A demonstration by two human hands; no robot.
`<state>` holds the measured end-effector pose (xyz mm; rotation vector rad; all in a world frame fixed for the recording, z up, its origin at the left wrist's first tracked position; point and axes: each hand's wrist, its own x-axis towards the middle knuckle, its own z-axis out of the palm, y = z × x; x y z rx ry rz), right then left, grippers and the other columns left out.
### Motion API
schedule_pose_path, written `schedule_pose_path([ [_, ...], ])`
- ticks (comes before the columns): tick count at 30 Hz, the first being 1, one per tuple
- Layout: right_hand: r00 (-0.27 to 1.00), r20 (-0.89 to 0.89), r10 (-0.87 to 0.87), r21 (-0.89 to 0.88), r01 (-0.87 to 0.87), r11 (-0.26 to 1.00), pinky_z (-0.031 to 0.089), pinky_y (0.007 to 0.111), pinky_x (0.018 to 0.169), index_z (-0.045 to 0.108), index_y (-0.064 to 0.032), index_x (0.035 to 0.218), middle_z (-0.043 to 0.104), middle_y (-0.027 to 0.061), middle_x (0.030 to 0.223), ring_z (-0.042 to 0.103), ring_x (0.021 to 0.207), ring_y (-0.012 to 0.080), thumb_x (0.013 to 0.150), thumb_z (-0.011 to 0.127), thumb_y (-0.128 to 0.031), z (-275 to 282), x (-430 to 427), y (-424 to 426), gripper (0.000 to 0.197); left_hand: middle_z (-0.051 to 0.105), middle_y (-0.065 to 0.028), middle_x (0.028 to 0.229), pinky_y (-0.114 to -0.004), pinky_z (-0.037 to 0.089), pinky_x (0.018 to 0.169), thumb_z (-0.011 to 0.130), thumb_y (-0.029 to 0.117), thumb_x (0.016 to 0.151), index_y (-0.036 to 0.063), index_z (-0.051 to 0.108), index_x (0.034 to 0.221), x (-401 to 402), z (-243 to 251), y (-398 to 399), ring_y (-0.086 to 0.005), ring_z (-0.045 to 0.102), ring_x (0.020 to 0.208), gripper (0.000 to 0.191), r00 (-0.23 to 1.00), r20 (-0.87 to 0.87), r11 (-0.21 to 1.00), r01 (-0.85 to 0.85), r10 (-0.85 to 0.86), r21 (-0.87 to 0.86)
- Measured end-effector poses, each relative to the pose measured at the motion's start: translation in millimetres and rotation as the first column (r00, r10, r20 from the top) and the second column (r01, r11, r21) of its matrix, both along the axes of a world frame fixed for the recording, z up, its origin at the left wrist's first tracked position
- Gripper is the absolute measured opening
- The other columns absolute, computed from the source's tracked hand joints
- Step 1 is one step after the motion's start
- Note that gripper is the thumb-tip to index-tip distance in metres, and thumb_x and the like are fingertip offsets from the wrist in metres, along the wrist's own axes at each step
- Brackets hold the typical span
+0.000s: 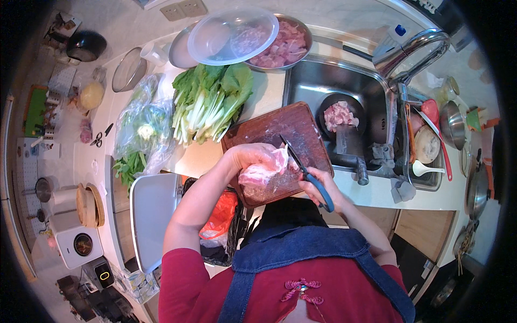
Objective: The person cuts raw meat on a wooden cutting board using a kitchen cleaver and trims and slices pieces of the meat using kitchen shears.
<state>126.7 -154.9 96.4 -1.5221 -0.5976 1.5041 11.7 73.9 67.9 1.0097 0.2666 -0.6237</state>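
Observation:
My left hand [254, 155] grips a piece of raw meat [258, 173] with pale fat above a dark wooden cutting board [238, 137]. In my right hand [321, 185] are kitchen scissors [297, 155] with blue handles, their blades at the right edge of the meat. Whether the blades touch the meat is hard to tell. Cut raw meat [340, 116] lies in a dark round bowl in the sink [311, 72], right of the board. A cleaver [350, 141] rests beside it, its handle over the sink's front edge.
Leafy greens [212, 101] and bagged vegetables [147, 125] lie left of the board. Behind stand a metal bowl of meat pieces [284, 44] and a clear plastic lid [234, 36]. A faucet [404, 52] rises at the sink's back right; a lined bin [220, 218] stands below the counter.

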Motion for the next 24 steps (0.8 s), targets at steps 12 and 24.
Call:
schedule_pose_path([
  [12, 0.995, -0.032, -0.098, -0.043, 0.097, 0.994, 0.034, 0.022, 0.035, 0.051, -0.0035, 0.099, 0.046, -0.0015, 0.054, 0.043, 0.039, 0.0079, 0.085, 0.06, -0.019, -14, 8, -23, 0.022, 0.038, -0.0222, 0.128, -0.042, 0.033, 0.101, 0.074, 0.015, 0.063, 0.0039, 0.043, 0.125, -39, -30, -3, -0.0364, 0.039, 0.12, 0.07, 0.819, 0.516, 0.191, -0.565, 0.252, 0.803],
  [24, 0.952, -0.307, -0.006, -0.241, -0.071, 0.968, 0.047, 0.029, 0.058, 0.047, -0.0045, 0.099, 0.054, 0.0076, 0.076, 0.056, 0.063, 0.0164, 0.085, 0.055, -0.021, -32, -58, -38, 0.023, 0.054, -0.0108, 0.111, -0.043, 0.037, 0.089, 0.076, 0.016, 0.06, 0.0125, 0.06, 0.096, -54, -43, -68, -0.0306, 0.047, 0.108, 0.04, 0.763, 0.634, -0.364, -0.629, -0.124, 0.687],
])
